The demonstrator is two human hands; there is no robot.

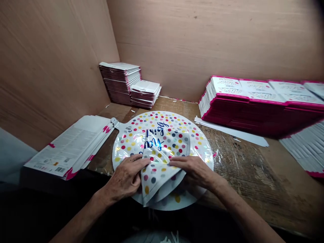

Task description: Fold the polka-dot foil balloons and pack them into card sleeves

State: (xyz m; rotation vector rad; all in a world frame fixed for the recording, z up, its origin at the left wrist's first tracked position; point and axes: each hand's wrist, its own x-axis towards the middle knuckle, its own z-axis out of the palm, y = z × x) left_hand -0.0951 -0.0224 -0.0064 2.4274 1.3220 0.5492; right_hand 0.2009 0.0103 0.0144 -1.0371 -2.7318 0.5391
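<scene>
Polka-dot foil balloon (164,148) — round, one side folded inward — lies on the wooden workbench (243,168). Left hand (124,179) and right hand (194,170) rest on it, fingers pressed together and flat. Pink-edged packaging cards (253,104) lie stacked beyond.

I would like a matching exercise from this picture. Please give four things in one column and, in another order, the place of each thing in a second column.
Things:
1. Left hand
2. Polka-dot foil balloon
3. Large stack of pink-edged packets
4. Small stacks of packets

Places:
A. Along the back wall, on the right
B. In the far left corner
C. On the balloon's folded part, from the left
D. Lying on the table, in front of the person

Pairs: 1-C, 2-D, 3-A, 4-B
</scene>
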